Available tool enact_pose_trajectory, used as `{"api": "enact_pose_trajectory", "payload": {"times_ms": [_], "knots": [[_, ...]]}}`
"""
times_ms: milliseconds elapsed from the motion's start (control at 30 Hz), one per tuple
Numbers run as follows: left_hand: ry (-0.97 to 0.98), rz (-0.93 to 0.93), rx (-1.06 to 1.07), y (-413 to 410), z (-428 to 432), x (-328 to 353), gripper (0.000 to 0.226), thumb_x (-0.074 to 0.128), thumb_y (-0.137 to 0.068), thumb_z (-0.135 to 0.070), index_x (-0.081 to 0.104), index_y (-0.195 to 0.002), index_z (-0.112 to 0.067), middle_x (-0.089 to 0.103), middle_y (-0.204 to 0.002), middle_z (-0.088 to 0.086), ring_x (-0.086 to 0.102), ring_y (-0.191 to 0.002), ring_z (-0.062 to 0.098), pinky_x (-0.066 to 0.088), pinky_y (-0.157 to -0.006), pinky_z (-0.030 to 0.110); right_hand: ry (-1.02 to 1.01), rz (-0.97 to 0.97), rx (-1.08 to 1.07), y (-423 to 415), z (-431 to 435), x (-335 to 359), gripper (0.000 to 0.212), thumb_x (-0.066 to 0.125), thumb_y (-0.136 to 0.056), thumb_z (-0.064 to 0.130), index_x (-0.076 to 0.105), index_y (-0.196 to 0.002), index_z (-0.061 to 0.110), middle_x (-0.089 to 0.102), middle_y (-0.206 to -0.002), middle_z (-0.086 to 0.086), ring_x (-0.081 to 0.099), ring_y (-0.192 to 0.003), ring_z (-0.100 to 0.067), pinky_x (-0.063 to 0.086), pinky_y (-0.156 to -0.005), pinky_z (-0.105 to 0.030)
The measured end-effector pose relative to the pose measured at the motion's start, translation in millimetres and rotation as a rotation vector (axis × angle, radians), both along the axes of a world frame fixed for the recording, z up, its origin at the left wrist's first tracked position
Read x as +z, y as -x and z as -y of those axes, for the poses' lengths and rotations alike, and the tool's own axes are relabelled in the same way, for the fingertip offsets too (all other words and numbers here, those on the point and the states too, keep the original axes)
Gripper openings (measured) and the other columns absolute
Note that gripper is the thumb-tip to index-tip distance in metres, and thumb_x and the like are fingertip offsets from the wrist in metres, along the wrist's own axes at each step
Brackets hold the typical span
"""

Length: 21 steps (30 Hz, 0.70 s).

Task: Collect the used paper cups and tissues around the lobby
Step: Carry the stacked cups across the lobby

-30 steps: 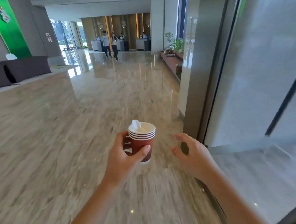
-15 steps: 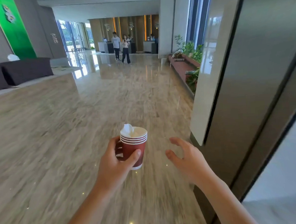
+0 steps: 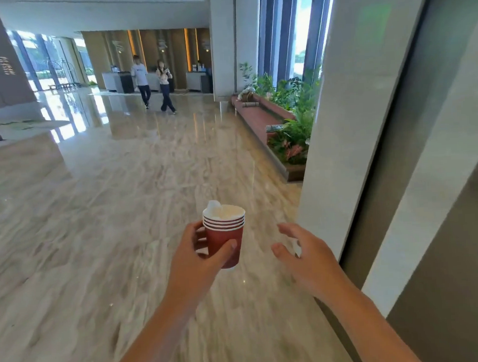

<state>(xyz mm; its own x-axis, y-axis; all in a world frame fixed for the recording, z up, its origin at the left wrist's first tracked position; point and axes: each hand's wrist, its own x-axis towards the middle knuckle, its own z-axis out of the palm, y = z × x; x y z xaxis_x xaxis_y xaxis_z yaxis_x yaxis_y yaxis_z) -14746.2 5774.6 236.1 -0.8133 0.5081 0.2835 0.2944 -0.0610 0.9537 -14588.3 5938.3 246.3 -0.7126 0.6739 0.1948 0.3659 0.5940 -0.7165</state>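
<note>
My left hand [image 3: 197, 255] grips a stack of several nested red paper cups [image 3: 225, 238] with white rims, held upright at chest height above the marble floor. A crumpled white tissue [image 3: 214, 205] pokes out of the top cup. My right hand [image 3: 305, 256] hovers to the right of the stack, fingers spread and empty, a short gap from the cups.
A pale stone column [image 3: 348, 114] and dark metal panels stand close on the right. Beyond them a low red-brown planter bench [image 3: 256, 116] with green plants lines the window. Two people [image 3: 155, 85] walk far ahead near reception desks. Polished marble floor [image 3: 95, 216] spreads left.
The view has advanced along the lobby and swung right past the glass; the planter and walking people are nearer. Both hands keep the same pose with the cup stack.
</note>
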Motion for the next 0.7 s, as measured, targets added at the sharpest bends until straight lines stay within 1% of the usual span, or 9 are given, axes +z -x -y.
{"api": "enact_pose_trajectory", "payload": {"times_ms": [100, 233, 300, 333, 400, 467, 533, 633, 700], "knots": [[0.038, -0.032, -0.04, 70, -78, 1, 0.064, 0.081, -0.052, -0.059, 0.059, -0.111, -0.047, 0.072, -0.109, -0.013, 0.071, -0.091, 0.0, 0.055, -0.073, 0.024, 0.007, -0.018, -0.051, 66, -75, 0, 0.049, 0.056, -0.092, 0.056, 0.048, -0.138, 0.041, 0.052, -0.138, 0.023, 0.051, -0.124, -0.005, 0.044, -0.1, -0.028], [0.075, -0.048, -0.021, 182, -178, -18, 0.07, 0.084, -0.056, -0.054, 0.06, -0.12, -0.036, 0.072, -0.111, -0.009, 0.072, -0.088, -0.002, 0.059, -0.077, 0.03, -0.042, -0.025, -0.038, 181, -183, -23, 0.048, 0.057, -0.092, 0.054, 0.051, -0.137, 0.038, 0.054, -0.133, 0.023, 0.051, -0.116, 0.001, 0.046, -0.099, -0.027], [0.079, -0.031, 0.018, 240, -223, -23, 0.069, 0.083, -0.053, -0.058, 0.062, -0.115, -0.036, 0.072, -0.109, -0.009, 0.072, -0.088, -0.002, 0.06, -0.078, 0.032, -0.049, -0.02, -0.018, 245, -235, -34, 0.047, 0.057, -0.091, 0.056, 0.052, -0.134, 0.039, 0.058, -0.133, 0.021, 0.058, -0.112, -0.001, 0.049, -0.098, -0.027], [0.082, -0.032, 0.033, 268, -245, -23, 0.065, 0.084, -0.053, -0.058, 0.062, -0.111, -0.038, 0.073, -0.109, -0.009, 0.072, -0.089, -0.002, 0.06, -0.076, 0.028, -0.046, -0.016, -0.002, 277, -259, -36, 0.047, 0.057, -0.09, 0.055, 0.052, -0.134, 0.039, 0.059, -0.133, 0.019, 0.059, -0.11, -0.002, 0.049, -0.097, -0.027], [0.091, -0.05, 0.041, 320, -284, -17, 0.056, 0.086, -0.059, -0.052, 0.062, -0.107, -0.039, 0.074, -0.107, -0.009, 0.071, -0.091, -0.003, 0.057, -0.07, 0.019, -0.029, -0.016, 0.027, 336, -303, -30, 0.047, 0.059, -0.09, 0.053, 0.053, -0.135, 0.038, 0.058, -0.133, 0.019, 0.056, -0.115, -0.003, 0.046, -0.097, -0.025], [0.077, -0.05, 0.053, 368, -321, -5, 0.051, 0.085, -0.063, -0.047, 0.063, -0.107, -0.037, 0.074, -0.104, -0.009, 0.071, -0.092, -0.002, 0.055, -0.07, 0.014, -0.024, -0.017, 0.057, 390, -344, -19, 0.047, 0.058, -0.089, 0.053, 0.052, -0.134, 0.039, 0.058, -0.132, 0.021, 0.054, -0.119, -0.002, 0.046, -0.098, -0.027], [0.057, -0.043, 0.058, 413, -360, 4, 0.05, 0.084, -0.065, -0.046, 0.066, -0.109, -0.034, 0.075, -0.103, -0.009, 0.072, -0.092, 0.001, 0.055, -0.07, 0.014, -0.016, -0.027, 0.087, 439, -385, -8, 0.046, 0.059, -0.089, 0.053, 0.054, -0.132, 0.039, 0.059, -0.131, 0.021, 0.054, -0.121, -0.002, 0.046, -0.1, -0.03], [0.03, -0.025, 0.042, 481, -428, 8, 0.054, 0.082, -0.06, -0.054, 0.067, -0.108, -0.034, 0.076, -0.103, -0.013, 0.073, -0.092, 0.003, 0.056, -0.071, 0.017, -0.016, -0.017, 0.082, 504, -455, -1, 0.047, 0.058, -0.087, 0.055, 0.054, -0.131, 0.04, 0.059, -0.13, 0.022, 0.053, -0.122, -0.002, 0.046, -0.102, -0.031], [0.019, -0.021, 0.01, 530, -483, 4, 0.052, 0.085, -0.061, -0.049, 0.066, -0.106, -0.033, 0.075, -0.102, -0.014, 0.073, -0.092, 0.003, 0.056, -0.07, 0.017, -0.031, -0.012, 0.06, 543, -507, 0, 0.048, 0.059, -0.087, 0.056, 0.053, -0.132, 0.04, 0.058, -0.13, 0.022, 0.053, -0.121, -0.002, 0.047, -0.101, -0.031]]}}
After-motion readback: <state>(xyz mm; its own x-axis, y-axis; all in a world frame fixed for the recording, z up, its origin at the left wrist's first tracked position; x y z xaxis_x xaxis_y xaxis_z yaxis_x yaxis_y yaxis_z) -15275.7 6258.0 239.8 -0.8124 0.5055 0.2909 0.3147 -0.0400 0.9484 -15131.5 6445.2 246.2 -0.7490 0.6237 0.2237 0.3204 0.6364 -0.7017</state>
